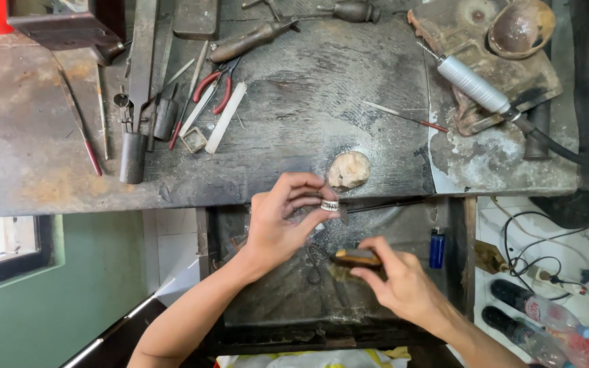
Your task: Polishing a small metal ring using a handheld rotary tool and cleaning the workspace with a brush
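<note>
We hold the ring (330, 204) in our left hand (282, 221), its fingers (305, 182) curled and pinching the band from both sides, just below the front edge of the desk (294, 123) and over the dark tray (288, 293) beneath it. Our right hand (397, 276) has its fingers pressed together around a small brush (356, 257) with a wooden back, held a little lower and to the right, not touching the ring.

To do this step well, we judge that the ring wants a firm grip at its edges only, so the outer face stays free for the bristles; we would turn it bit by bit rather than scrub one spot. Keeping both hands over the tray seems wise (anything that falls lands there, not on the floor). Short, light strokes should do.

The ring is a broad silvery band, bright against the dull surroundings, with what seems a patterned or engraved face, too small to make out. Just above it on the desk lies a pale lump (349, 169); farther up are red-handled pliers (214, 85) and a white rotary tool (473, 83). A blue lighter (437, 247) stands at the tray's right.
</note>
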